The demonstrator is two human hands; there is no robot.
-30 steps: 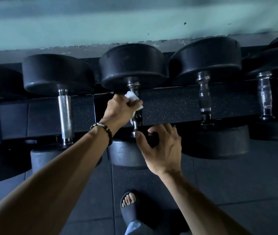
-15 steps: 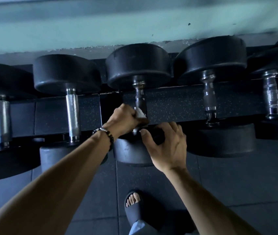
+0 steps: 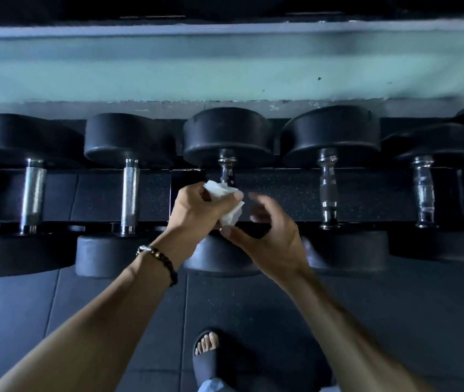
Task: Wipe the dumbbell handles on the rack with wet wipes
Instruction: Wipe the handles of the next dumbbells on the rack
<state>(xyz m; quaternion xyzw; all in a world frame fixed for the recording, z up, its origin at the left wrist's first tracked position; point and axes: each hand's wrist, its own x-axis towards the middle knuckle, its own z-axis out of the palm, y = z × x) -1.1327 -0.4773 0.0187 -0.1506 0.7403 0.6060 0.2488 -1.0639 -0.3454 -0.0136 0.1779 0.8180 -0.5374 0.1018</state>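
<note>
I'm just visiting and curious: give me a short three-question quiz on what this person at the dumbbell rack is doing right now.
1. True or false: the left hand holds the white wipe.
2. Which dumbbell handle is partly hidden behind the hands? A) the far-left straight one B) the middle one C) the far-right one
3. Fill in: the bead bracelet sits on the ____ wrist.

Key
1. True; its fingers curl round the crumpled wipe.
2. B; the right hand, fingers loosely curved and gripping nothing, hovers beside the wipe in front of it.
3. Left.
</note>
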